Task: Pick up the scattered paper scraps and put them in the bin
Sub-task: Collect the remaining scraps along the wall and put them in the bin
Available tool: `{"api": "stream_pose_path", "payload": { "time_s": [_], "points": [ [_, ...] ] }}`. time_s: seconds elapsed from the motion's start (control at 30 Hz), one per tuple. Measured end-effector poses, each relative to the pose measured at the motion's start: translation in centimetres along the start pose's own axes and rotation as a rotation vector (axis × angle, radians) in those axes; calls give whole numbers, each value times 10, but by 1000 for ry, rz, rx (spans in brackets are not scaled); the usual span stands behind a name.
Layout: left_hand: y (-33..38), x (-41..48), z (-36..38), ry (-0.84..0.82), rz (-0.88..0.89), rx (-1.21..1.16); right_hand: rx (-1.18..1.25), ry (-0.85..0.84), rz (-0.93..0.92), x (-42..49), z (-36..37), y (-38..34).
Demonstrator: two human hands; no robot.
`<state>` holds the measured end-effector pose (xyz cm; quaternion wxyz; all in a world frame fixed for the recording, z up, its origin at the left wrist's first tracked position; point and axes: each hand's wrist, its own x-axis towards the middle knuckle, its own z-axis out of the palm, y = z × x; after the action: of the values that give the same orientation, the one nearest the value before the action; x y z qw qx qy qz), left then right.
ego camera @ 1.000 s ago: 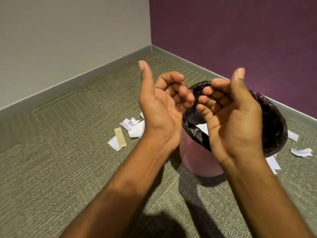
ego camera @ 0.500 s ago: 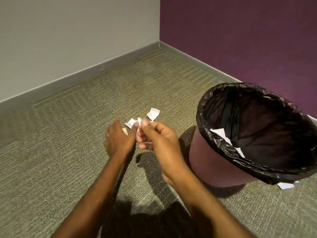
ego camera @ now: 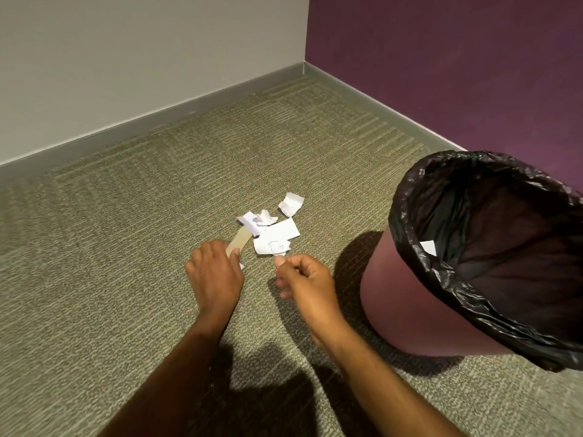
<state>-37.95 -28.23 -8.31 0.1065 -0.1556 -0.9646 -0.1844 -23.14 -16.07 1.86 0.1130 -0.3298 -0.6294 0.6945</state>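
A small pile of white paper scraps [ego camera: 276, 238] lies on the carpet, with a crumpled piece [ego camera: 259, 218] and a separate scrap [ego camera: 291, 203] just behind it. A tan paper strip [ego camera: 240, 242] pokes out to the left of the pile. My left hand [ego camera: 214, 275] is palm-down on the strip's near end, thumb on it, and a bit of white paper shows under it. My right hand [ego camera: 304, 279] is curled, thumb and forefinger pinching the near edge of the lowest white scrap. The pink bin [ego camera: 407, 313] with a black liner stands to the right, with a white scrap [ego camera: 429, 248] inside.
A grey wall with baseboard [ego camera: 151, 121] runs along the back left and a purple wall [ego camera: 441, 74] along the right, meeting in a corner. Green-grey carpet [ego camera: 110, 247] stretches to the left of the pile. My arms cast shadows near the bottom.
Both hands came down from in front of the bin to the pile on the carpet. They have since spread apart, left onto the tan strip, right to a white scrap's edge.
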Motion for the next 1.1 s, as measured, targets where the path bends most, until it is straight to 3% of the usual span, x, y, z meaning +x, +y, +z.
{"api": "stream_pose_path", "payload": {
  "time_s": [0.17, 0.53, 0.7, 0.9, 1.1],
  "points": [
    [0, -5, -1, 14, -1, -111, -233, 47, -33, 25, 0, 20],
    [-9, -9, -10, 6, -88, -309, -1155, -6, -448, 86, 10, 43],
    [-9, -1, -8, 18, -148, -354, -1297, 27, -639, 94, 10, 45],
    [16, 41, -4, 35, -112, -406, -1262, 33, -683, 80, -3, 55],
    [36, 69, 8, -227, -109, -142, -1199, 33, -623, 60, -5, 62]
  ]
}}
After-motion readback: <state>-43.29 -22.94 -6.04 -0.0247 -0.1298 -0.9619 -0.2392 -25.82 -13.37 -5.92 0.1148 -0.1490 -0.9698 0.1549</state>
